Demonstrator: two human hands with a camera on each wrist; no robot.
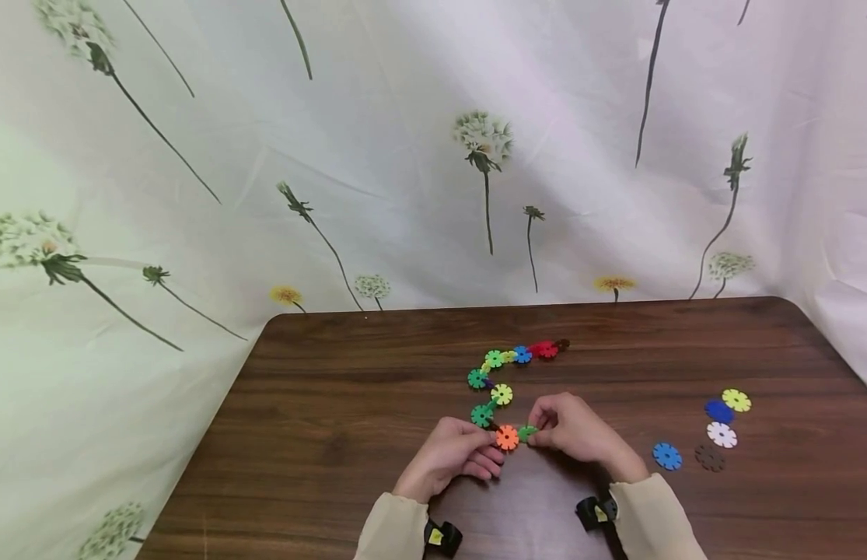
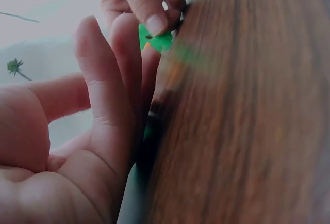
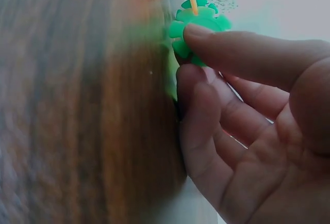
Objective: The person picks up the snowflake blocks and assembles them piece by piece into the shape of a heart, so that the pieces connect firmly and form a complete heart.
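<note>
The right hand (image 1: 576, 429) pinches a green disc (image 1: 527, 434) between thumb and forefinger, the thumb pressed flat on its notched face in the right wrist view. The left hand (image 1: 456, 455) has its thumb and forefinger clamped on the left edge of an orange disc (image 1: 507, 438), while its other fingers lie loosely beneath. The two discs meet edge to edge — the orange one stands slotted into the green one — just above the dark wooden table (image 1: 349, 373). From the orange disc a chain of linked discs (image 1: 501, 394) winds away in a curve (greens, yellows, a blue, then reds), ending in a dark brown piece (image 1: 561, 344) toward the far edge. Well to the right of the hands lie five loose discs: yellow (image 1: 736, 400), dark blue (image 1: 719, 411), white (image 1: 721, 435), brown (image 1: 709, 457) and lighter blue (image 1: 667, 456). Behind the table hangs a pale cloth (image 1: 419, 171) printed with dandelions.
</note>
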